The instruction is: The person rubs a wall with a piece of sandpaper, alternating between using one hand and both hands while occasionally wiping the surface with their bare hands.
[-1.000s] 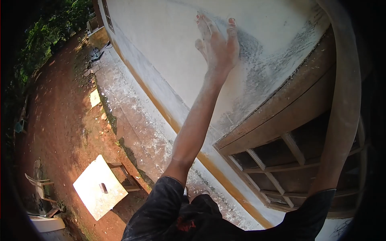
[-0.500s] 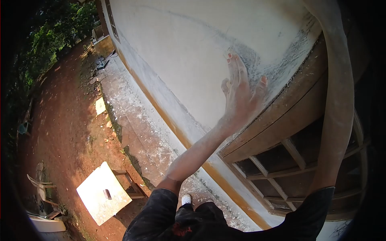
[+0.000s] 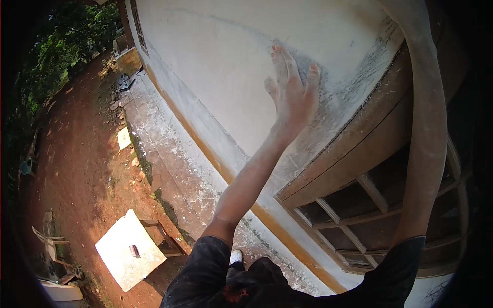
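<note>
Whereas half a second ago the left hand (image 3: 292, 97) lay low on the wall (image 3: 205, 66), close above the window frame (image 3: 359, 149), it now sits higher and further left, at the near edge of the grey patch (image 3: 349, 84); a second ago it was higher still. Its fingers (image 3: 281, 64) are released and spread, pressed flat to the plaster, thumb towards the patch. Whether anything lies under the palm cannot be told. Down-then-up travel over one spot suggests a repeated rubbing stroke centred on the patch, with pale wall on the hand's near side. The right arm (image 3: 426, 154) runs straight up past the frame and out of view, so the state of that hand cannot be told. Far below, a pale surface (image 3: 128, 251) stands on red earth.
</note>
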A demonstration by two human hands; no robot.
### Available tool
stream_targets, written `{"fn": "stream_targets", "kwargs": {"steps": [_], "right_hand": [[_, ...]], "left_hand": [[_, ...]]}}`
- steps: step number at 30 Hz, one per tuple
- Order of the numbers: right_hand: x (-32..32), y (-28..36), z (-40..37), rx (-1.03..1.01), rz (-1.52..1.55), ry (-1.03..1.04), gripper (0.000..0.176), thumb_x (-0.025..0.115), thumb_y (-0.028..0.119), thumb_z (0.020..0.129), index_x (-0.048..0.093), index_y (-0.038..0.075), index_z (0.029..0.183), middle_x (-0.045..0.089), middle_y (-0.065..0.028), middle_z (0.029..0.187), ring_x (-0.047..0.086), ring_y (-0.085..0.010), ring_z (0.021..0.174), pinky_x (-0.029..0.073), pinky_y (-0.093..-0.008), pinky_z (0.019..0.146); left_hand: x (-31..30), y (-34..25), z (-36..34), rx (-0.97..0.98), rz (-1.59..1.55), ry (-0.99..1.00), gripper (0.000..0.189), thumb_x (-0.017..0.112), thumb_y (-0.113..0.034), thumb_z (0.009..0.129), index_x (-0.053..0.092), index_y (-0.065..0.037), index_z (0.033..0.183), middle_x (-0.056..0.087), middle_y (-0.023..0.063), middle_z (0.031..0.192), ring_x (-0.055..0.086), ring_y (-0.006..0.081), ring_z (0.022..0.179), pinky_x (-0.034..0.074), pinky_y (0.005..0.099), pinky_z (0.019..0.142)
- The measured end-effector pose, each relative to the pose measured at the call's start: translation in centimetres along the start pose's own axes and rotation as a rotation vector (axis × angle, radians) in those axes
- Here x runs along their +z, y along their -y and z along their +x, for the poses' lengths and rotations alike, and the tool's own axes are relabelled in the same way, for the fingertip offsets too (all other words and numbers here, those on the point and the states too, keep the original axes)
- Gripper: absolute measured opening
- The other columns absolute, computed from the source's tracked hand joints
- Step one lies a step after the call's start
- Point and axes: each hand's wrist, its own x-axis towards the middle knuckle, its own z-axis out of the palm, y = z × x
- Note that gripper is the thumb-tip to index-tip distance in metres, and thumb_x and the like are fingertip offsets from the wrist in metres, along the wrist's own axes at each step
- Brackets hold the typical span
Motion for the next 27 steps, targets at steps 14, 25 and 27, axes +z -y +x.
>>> {"fn": "stream_targets", "kwargs": {"steps": [14,25,27], "right_hand": [[-0.2,-0.2,0.0,-0.008,-0.040,0.039,0.033,0.071,0.039,0.093,0.069,0.009,0.080,0.067,-0.0090,0.078,0.062,-0.0258,0.092,0.033,-0.0451,0.107],[1.1,-1.0,-0.3,-0.096,-0.022,-0.053,0.036,0.070,0.041,0.094,0.071,0.009,0.079,0.068,-0.0061,0.074,0.062,-0.0223,0.080,0.035,-0.0433,0.101],[1.0,-1.4,0.0,-0.108,-0.082,-0.029,0.037,0.070,0.043,0.094,0.072,0.008,0.079,0.068,-0.0058,0.074,0.062,-0.0217,0.079,0.035,-0.0437,0.100]], "left_hand": [[-1.0,2.0,3.6,0.051,-0.024,-0.062,0.087,0.043,-0.049,0.105,0.009,0.011,0.158,0.009,0.0318,0.167,0.010,0.0429,0.156,0.015,0.0691,0.114],[2.7,1.6,-6.3,0.289,0.204,0.020,0.109,0.060,-0.060,0.091,0.009,0.008,0.160,0.013,0.0299,0.167,0.013,0.0422,0.156,0.015,0.0697,0.114],[2.1,1.5,-1.1,0.317,0.163,-0.064,0.111,0.061,-0.061,0.090,0.010,0.008,0.160,0.014,0.0300,0.167,0.014,0.0424,0.156,0.013,0.0704,0.113]]}}
